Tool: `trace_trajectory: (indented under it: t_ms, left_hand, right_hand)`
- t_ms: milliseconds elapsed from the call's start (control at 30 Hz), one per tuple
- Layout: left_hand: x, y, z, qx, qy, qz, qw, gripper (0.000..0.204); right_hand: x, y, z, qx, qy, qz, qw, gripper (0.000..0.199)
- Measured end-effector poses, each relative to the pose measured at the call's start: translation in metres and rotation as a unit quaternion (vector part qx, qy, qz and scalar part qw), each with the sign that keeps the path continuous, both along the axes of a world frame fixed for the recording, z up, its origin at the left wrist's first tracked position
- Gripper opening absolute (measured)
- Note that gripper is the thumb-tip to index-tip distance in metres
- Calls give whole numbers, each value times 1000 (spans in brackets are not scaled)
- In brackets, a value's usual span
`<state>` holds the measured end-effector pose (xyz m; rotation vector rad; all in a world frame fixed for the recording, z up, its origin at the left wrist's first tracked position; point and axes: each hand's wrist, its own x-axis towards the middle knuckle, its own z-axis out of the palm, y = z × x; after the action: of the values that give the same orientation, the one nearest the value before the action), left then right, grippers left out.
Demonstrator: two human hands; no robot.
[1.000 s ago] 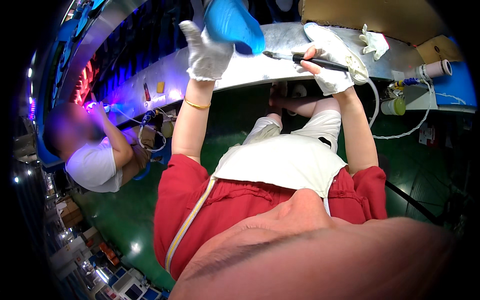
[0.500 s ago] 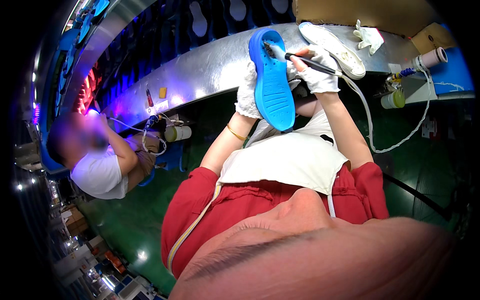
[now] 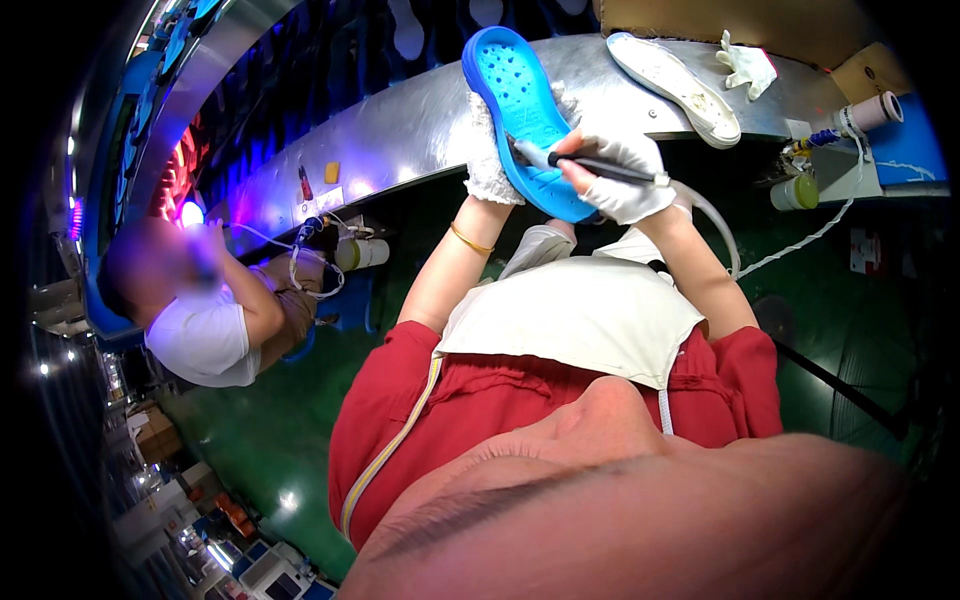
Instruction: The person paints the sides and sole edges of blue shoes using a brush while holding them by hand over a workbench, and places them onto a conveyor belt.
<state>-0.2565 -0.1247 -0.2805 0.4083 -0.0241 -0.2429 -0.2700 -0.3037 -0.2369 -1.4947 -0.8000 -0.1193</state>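
A blue shoe sole, with holes at its far end and grooves lower down, is tilted up in front of me. My left hand, in a white glove, grips it along its left edge; part of that hand is hidden behind the sole. In my right hand, gloved with bare fingertips, is a brush with a black handle. Its pale bristles rest on or just over the grooved middle of the sole. From the handle's rear end runs a white tube.
A white sole and a white glove lie on the metal bench. A capped pot hangs at the right. To the left sits a co-worker by a bright light. Behind the bench, soles pass in a dark row.
The brush has moved from the holed far end down to the grooved middle of the sole. The sole has shifted up and left with my left hand.
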Motion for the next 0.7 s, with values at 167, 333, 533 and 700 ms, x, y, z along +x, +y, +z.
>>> trace_trajectory:
  t_ms: [167, 333, 533, 700]
  left_hand:
    - [9, 14, 2, 37, 5, 16, 999, 76]
    - [16, 28, -3, 31, -10, 9, 999, 78]
    - [24, 35, 2, 91, -2, 35, 995, 87]
    - [-9, 11, 17, 37, -38, 37, 998, 92]
  right_hand:
    - [-7, -1, 6, -83, -115, -26, 990, 23]
    - [-11, -1, 8, -39, -25, -43, 998, 19]
    - [-13, -1, -2, -73, 72, 35, 994, 13]
    - [6, -19, -4, -95, 177, -21, 979, 10]
